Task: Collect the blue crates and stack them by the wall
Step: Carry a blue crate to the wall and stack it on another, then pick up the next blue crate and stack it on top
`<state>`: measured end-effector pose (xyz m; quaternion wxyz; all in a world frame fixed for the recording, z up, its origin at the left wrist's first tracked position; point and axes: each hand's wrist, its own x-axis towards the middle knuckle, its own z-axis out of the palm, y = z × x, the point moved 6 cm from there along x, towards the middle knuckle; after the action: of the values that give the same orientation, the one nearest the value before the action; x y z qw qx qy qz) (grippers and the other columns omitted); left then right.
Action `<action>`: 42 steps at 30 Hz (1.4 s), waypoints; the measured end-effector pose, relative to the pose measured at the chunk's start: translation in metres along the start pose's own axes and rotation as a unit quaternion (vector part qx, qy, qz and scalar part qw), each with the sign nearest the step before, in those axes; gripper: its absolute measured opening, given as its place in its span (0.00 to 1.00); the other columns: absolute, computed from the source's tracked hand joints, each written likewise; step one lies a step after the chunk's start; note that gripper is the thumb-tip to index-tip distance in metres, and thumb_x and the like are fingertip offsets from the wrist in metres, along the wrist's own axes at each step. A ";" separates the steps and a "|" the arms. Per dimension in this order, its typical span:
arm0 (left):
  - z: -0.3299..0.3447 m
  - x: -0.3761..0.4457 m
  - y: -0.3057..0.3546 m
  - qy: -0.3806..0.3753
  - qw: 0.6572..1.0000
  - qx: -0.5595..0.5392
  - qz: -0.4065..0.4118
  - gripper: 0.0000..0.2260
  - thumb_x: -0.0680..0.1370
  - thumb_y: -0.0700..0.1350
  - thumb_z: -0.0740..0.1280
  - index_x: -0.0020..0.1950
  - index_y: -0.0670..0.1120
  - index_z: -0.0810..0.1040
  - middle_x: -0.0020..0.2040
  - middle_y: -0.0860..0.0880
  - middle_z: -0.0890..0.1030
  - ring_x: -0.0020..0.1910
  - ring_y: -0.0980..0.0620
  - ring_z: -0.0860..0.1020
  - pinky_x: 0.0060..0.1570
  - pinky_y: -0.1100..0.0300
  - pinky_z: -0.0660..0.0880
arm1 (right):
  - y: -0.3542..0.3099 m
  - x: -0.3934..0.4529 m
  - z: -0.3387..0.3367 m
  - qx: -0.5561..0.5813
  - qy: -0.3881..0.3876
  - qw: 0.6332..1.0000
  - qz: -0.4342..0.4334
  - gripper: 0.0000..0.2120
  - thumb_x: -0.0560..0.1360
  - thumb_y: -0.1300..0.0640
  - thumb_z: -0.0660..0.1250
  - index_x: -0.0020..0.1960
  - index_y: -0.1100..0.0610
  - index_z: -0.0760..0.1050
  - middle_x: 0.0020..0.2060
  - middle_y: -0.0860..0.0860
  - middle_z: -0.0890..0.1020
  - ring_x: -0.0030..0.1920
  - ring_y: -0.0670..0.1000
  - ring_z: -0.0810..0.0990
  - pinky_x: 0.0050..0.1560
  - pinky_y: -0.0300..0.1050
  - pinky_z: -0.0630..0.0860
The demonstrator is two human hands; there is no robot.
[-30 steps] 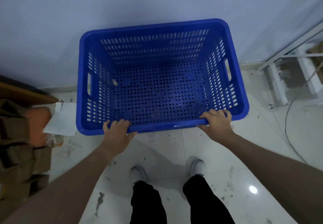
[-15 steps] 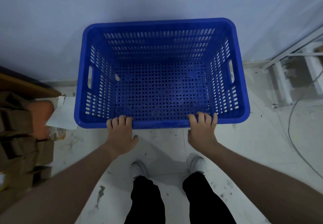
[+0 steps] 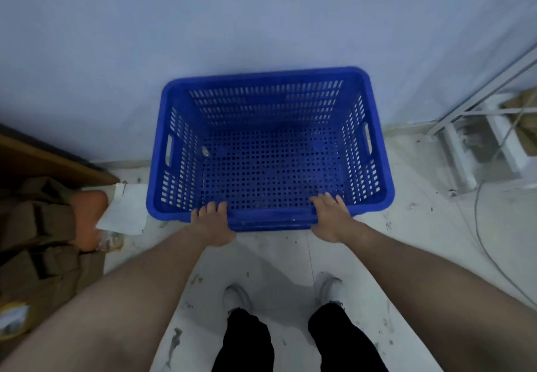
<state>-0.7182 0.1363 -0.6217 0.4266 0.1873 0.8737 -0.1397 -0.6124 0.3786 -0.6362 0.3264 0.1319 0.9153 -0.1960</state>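
Observation:
A blue perforated plastic crate (image 3: 267, 77) stands upright on the white floor, its far side against the pale wall (image 3: 232, 23). It holds only a small scrap near its left inner wall. My left hand (image 3: 212, 223) grips the crate's near rim left of centre, fingers curled over the edge. My right hand (image 3: 331, 217) holds the same rim right of centre, fingers over the edge. Both arms reach forward from the bottom of the view.
Brown cardboard boxes (image 3: 37, 232) and a white sheet of paper (image 3: 125, 212) lie to the left of the crate. A white metal frame (image 3: 476, 139) and a thin cable (image 3: 482, 241) sit at the right. My feet in white shoes (image 3: 236, 297) stand on the tiled floor.
The crate has gone down and back toward the wall and looks smaller in view. My right hand has slid left along the near rim. Both hands stay on the rim.

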 end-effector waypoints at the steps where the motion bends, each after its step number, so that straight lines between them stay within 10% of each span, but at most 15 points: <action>1: -0.016 -0.014 0.007 0.011 1.000 -0.023 0.003 0.33 0.77 0.55 0.60 0.77 0.46 0.51 0.74 0.41 0.61 0.71 0.38 0.65 0.68 0.45 0.61 | 0.002 -0.011 -0.020 0.034 0.002 0.999 0.012 0.32 0.77 0.53 0.62 0.78 0.55 0.54 0.76 0.54 0.60 0.79 0.56 0.50 0.78 0.54 0.41; 4: -0.064 -0.057 0.043 0.058 0.992 -0.088 0.075 0.05 0.80 0.42 0.55 0.54 0.46 0.68 0.48 0.45 0.73 0.40 0.48 0.72 0.44 0.52 0.69 | 0.012 -0.055 -0.082 0.162 0.063 0.984 0.037 0.18 0.82 0.51 0.56 0.62 0.63 0.74 0.59 0.60 0.79 0.62 0.59 0.75 0.66 0.53 0.67; 7: -0.113 -0.101 0.097 0.111 0.980 -0.086 0.141 0.14 0.83 0.46 0.52 0.39 0.48 0.67 0.38 0.48 0.71 0.33 0.51 0.66 0.41 0.55 0.66 | 0.038 -0.108 -0.131 0.260 0.122 0.956 0.062 0.17 0.82 0.53 0.55 0.42 0.63 0.74 0.42 0.59 0.79 0.44 0.57 0.77 0.47 0.50 0.72; 10: -0.157 -0.146 0.159 0.154 0.959 -0.108 0.213 0.18 0.83 0.54 0.50 0.42 0.45 0.71 0.39 0.46 0.74 0.36 0.48 0.70 0.44 0.54 0.70 | 0.079 -0.172 -0.166 0.283 0.203 0.932 0.097 0.12 0.78 0.58 0.62 0.58 0.59 0.76 0.57 0.55 0.79 0.58 0.56 0.77 0.59 0.46 0.72; 14: -0.216 -0.212 0.245 0.245 0.906 -0.080 0.335 0.22 0.80 0.58 0.53 0.66 0.47 0.73 0.65 0.46 0.76 0.62 0.46 0.75 0.62 0.51 0.71 | 0.124 -0.281 -0.187 0.323 0.315 0.878 0.159 0.13 0.77 0.53 0.62 0.37 0.57 0.74 0.37 0.56 0.77 0.42 0.56 0.77 0.50 0.50 0.73; 18: -0.220 -0.269 0.350 0.270 0.845 -0.113 0.448 0.22 0.79 0.56 0.57 0.67 0.44 0.73 0.67 0.43 0.76 0.65 0.43 0.74 0.63 0.53 0.69 | 0.162 -0.409 -0.146 0.391 0.431 0.769 0.264 0.15 0.79 0.52 0.61 0.52 0.63 0.80 0.52 0.60 0.83 0.55 0.58 0.79 0.53 0.45 0.72; 31: 0.057 -0.575 0.577 0.125 0.699 -0.020 0.704 0.12 0.80 0.47 0.60 0.57 0.43 0.77 0.50 0.46 0.78 0.52 0.45 0.77 0.49 0.58 0.68 | 0.168 -0.805 0.162 0.498 0.608 0.350 0.509 0.18 0.76 0.54 0.63 0.55 0.69 0.77 0.46 0.62 0.81 0.48 0.60 0.80 0.45 0.45 0.72; 42: 0.395 -0.780 0.656 -0.051 0.655 0.082 0.749 0.12 0.80 0.47 0.58 0.56 0.42 0.76 0.51 0.47 0.77 0.50 0.49 0.74 0.49 0.60 0.67 | 0.153 -1.018 0.442 0.519 0.569 0.160 0.617 0.12 0.75 0.57 0.61 0.34 0.56 0.67 0.31 0.54 0.70 0.32 0.51 0.68 0.36 0.46 0.64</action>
<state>0.2900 0.3991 -0.2905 0.4134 0.8054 0.3986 0.1469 0.4507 0.2020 -0.3308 -0.4159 0.8671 0.1492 -0.2300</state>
